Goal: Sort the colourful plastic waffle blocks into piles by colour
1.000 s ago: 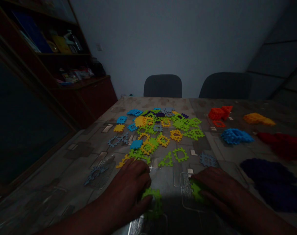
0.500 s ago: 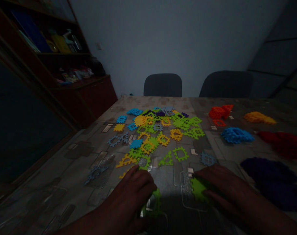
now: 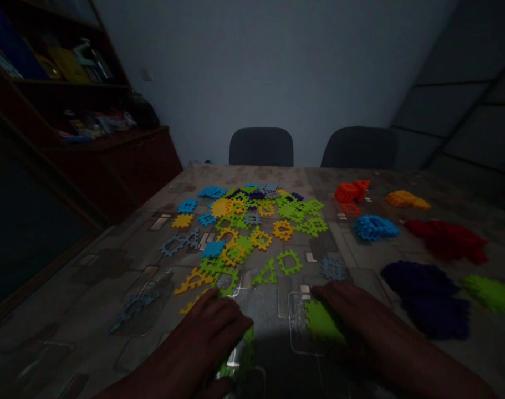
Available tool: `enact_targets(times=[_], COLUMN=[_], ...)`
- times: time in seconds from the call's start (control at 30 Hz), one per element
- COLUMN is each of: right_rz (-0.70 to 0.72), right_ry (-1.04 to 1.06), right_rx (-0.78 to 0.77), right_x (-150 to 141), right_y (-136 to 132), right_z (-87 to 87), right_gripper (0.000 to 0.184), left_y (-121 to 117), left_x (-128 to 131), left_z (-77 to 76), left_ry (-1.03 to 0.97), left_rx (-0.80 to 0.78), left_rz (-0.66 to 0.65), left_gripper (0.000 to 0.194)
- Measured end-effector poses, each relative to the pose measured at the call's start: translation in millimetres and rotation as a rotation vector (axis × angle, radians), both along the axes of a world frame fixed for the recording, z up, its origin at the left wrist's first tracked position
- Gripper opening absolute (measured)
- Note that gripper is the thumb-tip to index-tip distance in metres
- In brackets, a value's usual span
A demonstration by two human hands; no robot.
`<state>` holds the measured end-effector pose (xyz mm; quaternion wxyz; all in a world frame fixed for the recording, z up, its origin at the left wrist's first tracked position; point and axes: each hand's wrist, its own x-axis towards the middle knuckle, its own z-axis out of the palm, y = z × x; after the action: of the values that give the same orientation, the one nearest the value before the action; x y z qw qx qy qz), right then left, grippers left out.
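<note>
The room is dim. My left hand (image 3: 208, 335) lies low on the table with its fingers curled over a green plastic puzzle piece (image 3: 244, 354) at the near edge. My right hand (image 3: 356, 318) rests beside it, its fingers closed on another green piece (image 3: 321, 324). Just beyond both hands spreads a loose scatter of interlocking pieces (image 3: 252, 227) in green, yellow, blue and grey.
Sorted heaps lie on the right of the patterned table (image 3: 90, 288): orange (image 3: 351, 192), yellow (image 3: 406, 199), blue (image 3: 375, 228), red (image 3: 447, 239), purple (image 3: 429, 291), green (image 3: 491, 292). Two dark chairs (image 3: 261, 146) stand at the far side. A wooden shelf cabinet (image 3: 90, 122) is on the left.
My left hand has drawn back toward me with its green piece. The view has swung right, showing more of the sorted heaps. My right hand has barely moved.
</note>
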<state>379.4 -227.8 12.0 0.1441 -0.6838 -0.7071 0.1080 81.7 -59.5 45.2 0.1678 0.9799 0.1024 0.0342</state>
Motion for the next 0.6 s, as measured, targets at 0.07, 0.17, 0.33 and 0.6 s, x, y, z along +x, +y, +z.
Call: enact_targets(times=[0.07, 0.17, 0.33, 0.6], right_rz=[0.007, 0.041, 0.058, -0.087], right_ry=[-0.003, 0.021, 0.065, 0.128], right_rx=[0.014, 0.042, -0.003, -0.109], right_x=[-2.4, -5.7, -8.3, 8.1], right_y=[-0.9, 3.2, 15.2, 3.7], right_z=[-7.5, -16.8, -11.7, 42.4], right_gripper=[0.087, 0.082, 0.070, 0.045], left_y=[0.6, 1.6, 1.7, 4.0], left_x=[-0.6, -1.7, 0.2, -0.4], left_z=[-2.1, -5.0, -7.5, -15.8], left_ry=[-0.001, -0.036, -0.036, -0.148], left_rx=[-0.006, 0.008, 0.056, 0.093], left_rz=[-0.012, -0.041, -0.034, -0.017], left_gripper=[0.063, 0.068, 0.068, 0.071])
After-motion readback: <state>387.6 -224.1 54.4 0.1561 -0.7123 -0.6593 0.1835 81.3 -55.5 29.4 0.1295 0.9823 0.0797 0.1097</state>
